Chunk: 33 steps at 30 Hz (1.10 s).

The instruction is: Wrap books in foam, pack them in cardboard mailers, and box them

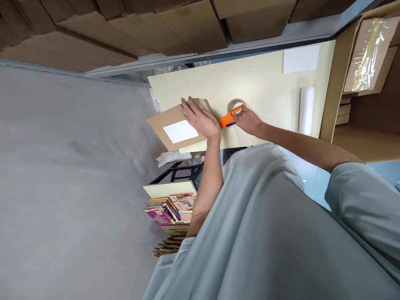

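Cardboard package [165,118] lies at the left end of the pale desk [265,91], its outer part seeming to reach past the edge; white label [180,131] face up. Left hand [201,121] open, palm down, fingers spread over the package near its far side. Right hand [249,121] closed around the orange tape dispenser [225,121], tape roll [231,104] mounted at its far side, the dispenser just beside the package. Whether the dispenser touches the desk, cannot tell. Judgement on handling: dispenser looks like rigid plastic, light to moderate in weight, most of the load likely at the roll; best held by the frame, fingers off the roll so it turns freely and away from the cutting end. Package reads as firm board, flat, contents hidden, so weight uncertain. It may slide or pivot on the smooth desktop under a sideways pull; a broad palm on the thicker part should steady it better than fingertips. Thin outer edge could bend if pressed where unsupported; for lifting, take both long sides. Toward the right end of the desk: white roll [306,110], white sheet [301,59], and a large open carton [337,87] just beyond.
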{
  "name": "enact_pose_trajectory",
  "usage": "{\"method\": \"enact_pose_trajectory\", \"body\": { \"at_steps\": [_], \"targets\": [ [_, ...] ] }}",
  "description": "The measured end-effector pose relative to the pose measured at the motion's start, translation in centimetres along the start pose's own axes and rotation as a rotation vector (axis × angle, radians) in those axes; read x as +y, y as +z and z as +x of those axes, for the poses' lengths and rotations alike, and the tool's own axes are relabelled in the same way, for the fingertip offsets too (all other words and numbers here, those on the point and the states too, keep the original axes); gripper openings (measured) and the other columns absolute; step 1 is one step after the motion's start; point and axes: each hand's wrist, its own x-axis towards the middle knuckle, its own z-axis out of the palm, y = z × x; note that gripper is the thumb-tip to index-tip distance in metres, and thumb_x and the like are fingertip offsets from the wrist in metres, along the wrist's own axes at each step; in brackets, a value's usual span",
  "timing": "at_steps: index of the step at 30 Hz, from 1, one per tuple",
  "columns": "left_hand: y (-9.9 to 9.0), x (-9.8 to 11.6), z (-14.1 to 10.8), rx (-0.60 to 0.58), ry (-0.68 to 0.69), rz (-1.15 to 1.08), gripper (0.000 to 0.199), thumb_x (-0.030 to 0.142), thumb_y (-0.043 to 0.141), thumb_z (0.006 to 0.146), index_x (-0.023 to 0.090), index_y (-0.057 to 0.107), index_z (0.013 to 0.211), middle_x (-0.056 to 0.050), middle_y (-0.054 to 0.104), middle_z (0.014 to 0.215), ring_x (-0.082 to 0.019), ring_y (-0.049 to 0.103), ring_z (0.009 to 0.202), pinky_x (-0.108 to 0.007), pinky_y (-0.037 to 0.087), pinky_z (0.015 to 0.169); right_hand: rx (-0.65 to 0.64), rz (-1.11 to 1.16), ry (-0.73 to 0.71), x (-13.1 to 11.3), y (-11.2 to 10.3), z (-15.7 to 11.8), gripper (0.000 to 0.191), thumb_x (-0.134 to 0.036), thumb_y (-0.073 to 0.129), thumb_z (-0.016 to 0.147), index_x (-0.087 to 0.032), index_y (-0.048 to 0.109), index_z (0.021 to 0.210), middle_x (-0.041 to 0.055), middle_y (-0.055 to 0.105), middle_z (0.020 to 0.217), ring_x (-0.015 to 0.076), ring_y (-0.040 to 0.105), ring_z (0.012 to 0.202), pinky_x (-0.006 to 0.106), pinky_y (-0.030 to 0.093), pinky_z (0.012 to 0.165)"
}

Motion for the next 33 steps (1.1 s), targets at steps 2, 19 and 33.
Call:
{"method": "enact_pose_trajectory", "body": {
  "at_steps": [2, 19, 33],
  "targets": [
    [-0.7, -0.8, -1.3, -0.086, 0.089, 0.007, 0.061, 0.034, 0.031, 0.115, 0.023, 0.042, 0.174, -0.009, 0.023, 0.191, -0.024, -0.007, 0.180, -0.058, -0.002, 0.146, -0.032, -0.034, -0.025, -1.1, 0.0, -0.4, 0.053, 0.000, 0.041, 0.104, 0.005, 0.061, 0.152, 0.0208, 0.085, 0.116, 0.0292, 0.083, 0.112, 0.048, 0.047, 0.123],
    [-6.2, -6.2, -4.6, -0.432, 0.356, 0.034, 0.053, 0.041, 0.051, 0.105, 0.032, 0.067, 0.155, -0.008, 0.055, 0.176, -0.025, 0.027, 0.176, -0.052, 0.006, 0.147, 0.070, 0.442, 0.119, 5.0, 2.7, -6.0, 0.046, -0.014, 0.033, 0.110, -0.006, 0.065, 0.143, 0.0195, 0.086, 0.114, 0.0327, 0.078, 0.111, 0.054, 0.047, 0.115],
    [-3.8, -5.5, -6.7, -0.296, 0.443, -0.070, 0.023, 0.038, 0.061, 0.107, 0.032, 0.074, 0.125, -0.011, 0.071, 0.153, -0.028, 0.049, 0.166, -0.062, 0.018, 0.146, 0.126, 0.381, 0.125, 2.8, -6.2, 3.3, 0.044, -0.019, 0.037, 0.109, -0.009, 0.079, 0.121, 0.0214, 0.083, 0.108, 0.0387, 0.078, 0.111, 0.062, 0.051, 0.107]
  ]
}}
